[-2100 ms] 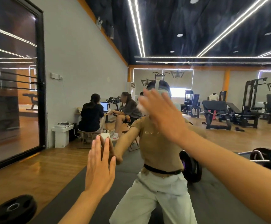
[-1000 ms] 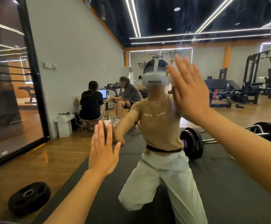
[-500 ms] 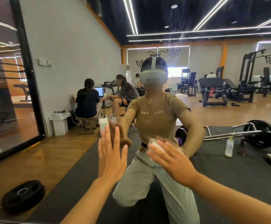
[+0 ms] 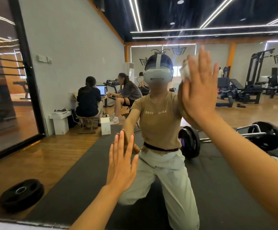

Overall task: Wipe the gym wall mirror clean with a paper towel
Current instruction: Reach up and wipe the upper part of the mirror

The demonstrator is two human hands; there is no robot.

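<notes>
While the mirror (image 4: 71,52) filled nearly the whole frame, the right hand (image 4: 199,90) sat at upper right of centre, fingers straight, pressing a crumpled white paper towel (image 4: 185,70) flat against the glass; only the towel's top edge showed past the fingers, so its full shape is unclear. Lower centre, the left hand (image 4: 120,165) lay spread and flat on the mirror, holding nothing. A weight plate (image 4: 21,193) showed at lower left.
</notes>
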